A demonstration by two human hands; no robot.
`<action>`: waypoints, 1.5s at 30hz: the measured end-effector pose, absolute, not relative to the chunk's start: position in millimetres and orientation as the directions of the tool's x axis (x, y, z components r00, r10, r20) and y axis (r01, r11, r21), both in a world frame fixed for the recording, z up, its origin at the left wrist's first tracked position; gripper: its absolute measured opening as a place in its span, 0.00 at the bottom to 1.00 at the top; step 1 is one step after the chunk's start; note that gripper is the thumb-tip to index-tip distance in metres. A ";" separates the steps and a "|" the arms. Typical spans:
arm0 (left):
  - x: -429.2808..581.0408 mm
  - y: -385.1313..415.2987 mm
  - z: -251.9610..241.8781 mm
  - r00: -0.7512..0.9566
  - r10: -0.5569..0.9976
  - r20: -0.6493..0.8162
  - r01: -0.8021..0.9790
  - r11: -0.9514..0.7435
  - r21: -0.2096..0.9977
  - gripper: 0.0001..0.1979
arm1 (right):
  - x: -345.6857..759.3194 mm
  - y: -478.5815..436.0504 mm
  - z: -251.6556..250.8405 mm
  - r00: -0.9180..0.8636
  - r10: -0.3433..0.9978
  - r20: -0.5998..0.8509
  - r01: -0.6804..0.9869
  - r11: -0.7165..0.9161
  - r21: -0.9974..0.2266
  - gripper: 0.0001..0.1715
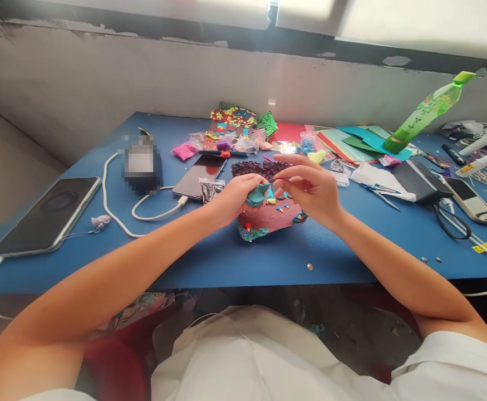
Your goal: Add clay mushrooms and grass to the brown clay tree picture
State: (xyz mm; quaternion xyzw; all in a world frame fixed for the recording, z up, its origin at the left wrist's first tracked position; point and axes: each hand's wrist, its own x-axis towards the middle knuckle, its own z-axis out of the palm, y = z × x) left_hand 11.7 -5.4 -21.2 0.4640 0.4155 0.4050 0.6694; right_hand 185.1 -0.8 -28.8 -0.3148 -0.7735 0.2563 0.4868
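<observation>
My left hand [239, 194] is closed round a lump of teal modelling clay [257, 194], held above the front of a clay-covered box. Close beside it, my right hand [316, 189] has its thumb and a fingertip pinched together; whatever is between them is too small to make out. Under both hands sits the box [264, 218], coated in reddish-brown clay. Teal patches and small red, yellow and blue bits decorate it, and dark scalloped clay [247, 169] lines its top. My hands hide part of the box.
To the left lie a large phone [47, 214], a second phone [197, 175] and white cables. Behind stand clay packets [185, 150] and a flower-covered clay piece [235, 120]. Rightward are coloured papers [339, 146], a tilted green bottle [429, 114], a black case [421, 181] and another phone [472, 200].
</observation>
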 end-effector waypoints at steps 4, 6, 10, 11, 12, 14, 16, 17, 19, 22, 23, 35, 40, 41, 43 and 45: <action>9.7 -7.4 -24.2 0.426 0.878 -0.220 -0.274 0.357 0.893 0.20 | 191.7 8.0 -28.7 -0.345 0.703 0.622 0.301 0.710 -0.636 0.17; 10.8 -9.8 -24.8 0.448 0.861 -0.239 -0.305 0.399 0.865 0.19 | 192.4 8.0 -29.2 -0.405 0.666 0.627 0.314 0.745 -0.589 0.17; 15.3 -14.6 -24.3 0.445 0.843 -0.302 -0.346 0.473 0.810 0.20 | 191.8 1.0 -28.0 -0.529 0.536 0.658 0.351 0.844 -0.405 0.21; 16.1 -15.4 -24.1 0.449 0.841 -0.303 -0.342 0.474 0.811 0.20 | 191.7 -0.7 -27.5 -0.546 0.515 0.661 0.356 0.857 -0.374 0.21; 16.7 -15.9 -24.1 0.451 0.842 -0.297 -0.337 0.468 0.817 0.19 | 191.6 -2.1 -26.9 -0.555 0.503 0.662 0.357 0.863 -0.357 0.20; 17.1 -16.3 -24.6 0.453 0.848 -0.276 -0.322 0.444 0.836 0.17 | 191.5 -3.6 -26.3 -0.555 0.499 0.666 0.362 0.865 -0.347 0.15; 16.5 -16.0 -25.9 0.454 0.852 -0.261 -0.301 0.422 0.855 0.13 | 191.4 -4.1 -26.4 -0.542 0.510 0.668 0.381 0.857 -0.346 0.09; 16.0 -15.6 -26.7 0.453 0.853 -0.259 -0.291 0.416 0.862 0.12 | 191.4 -4.2 -26.7 -0.538 0.516 0.667 0.394 0.853 -0.342 0.06; 14.7 -14.7 -28.3 0.453 0.854 -0.256 -0.278 0.408 0.869 0.08 | 191.9 -4.2 -27.6 -0.546 0.508 0.666 0.411 0.855 -0.316 0.05; 13.2 -13.7 -30.5 0.469 0.854 -0.226 -0.288 0.389 0.875 0.07 | 193.2 -3.8 -29.1 -0.568 0.442 0.694 0.424 0.880 -0.213 0.06; 13.1 -13.7 -31.1 0.475 0.854 -0.212 -0.289 0.379 0.879 0.07 | 193.7 -3.5 -29.5 -0.573 0.417 0.706 0.429 0.886 -0.175 0.07; 12.9 -20.9 -31.2 0.289 0.957 -0.023 -0.112 0.058 0.992 0.09 | 194.1 0.0 -32.9 -0.527 0.339 0.779 0.429 0.898 -0.101 0.04; 13.2 -22.4 -28.2 0.290 0.955 -0.061 -0.149 0.108 0.983 0.07 | 192.8 -1.7 -35.0 -0.509 0.275 0.816 0.414 0.909 -0.048 0.02; 13.5 -22.5 -27.7 0.285 0.955 -0.077 -0.161 0.127 0.979 0.07 | 192.7 -1.8 -35.1 -0.506 0.294 0.811 0.433 0.900 -0.056 0.03; 14.2 -21.8 -27.3 0.279 0.955 -0.104 -0.157 0.152 0.976 0.07 | 192.9 -1.4 -35.2 -0.493 0.341 0.801 0.467 0.880 -0.087 0.07; 15.0 -20.6 -27.7 0.294 0.948 -0.126 -0.098 0.161 0.982 0.07 | 193.9 -0.8 -34.7 -0.475 0.394 0.787 0.489 0.862 -0.137 0.13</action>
